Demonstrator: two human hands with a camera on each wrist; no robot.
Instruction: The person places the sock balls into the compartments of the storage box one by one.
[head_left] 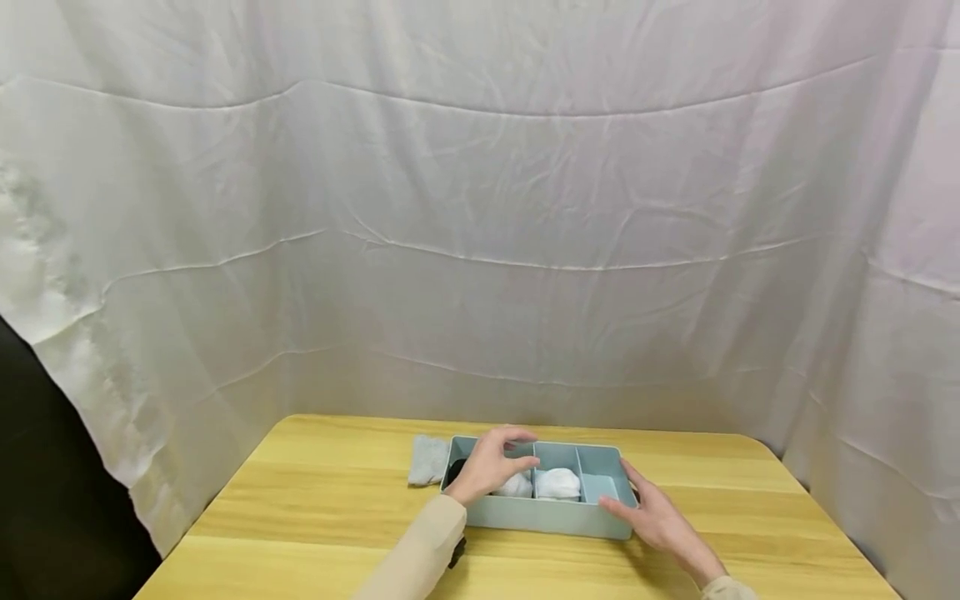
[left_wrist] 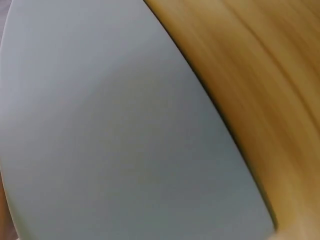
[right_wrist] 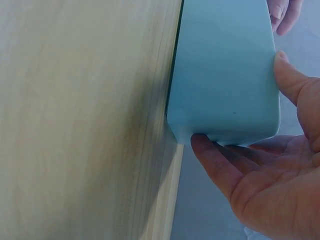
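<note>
A light blue divided storage box (head_left: 547, 518) lies lengthwise on the table. My right hand (head_left: 656, 517) grips its right end, thumb at the front rim and fingers against the end wall; the right wrist view shows this hold close up. Over the left part of the box hovers my left hand (head_left: 491, 461), thumb and fingers apart with nothing between them. Below it, a black bundle (head_left: 454, 471) and a greyish-white fabric bundle (head_left: 516, 485) are partly hidden. A white fabric bundle (head_left: 558, 484) lies in the compartment to their right. The box's front wall (left_wrist: 125, 125) fills most of the left wrist view.
A folded grey cloth piece (head_left: 428, 460), perhaps a sock, lies on the wooden table (head_left: 315, 500) beside the box's left end. Pale curtains (head_left: 525, 250) hang behind the table and at both sides. A dark area (head_left: 45, 467) shows at the lower left.
</note>
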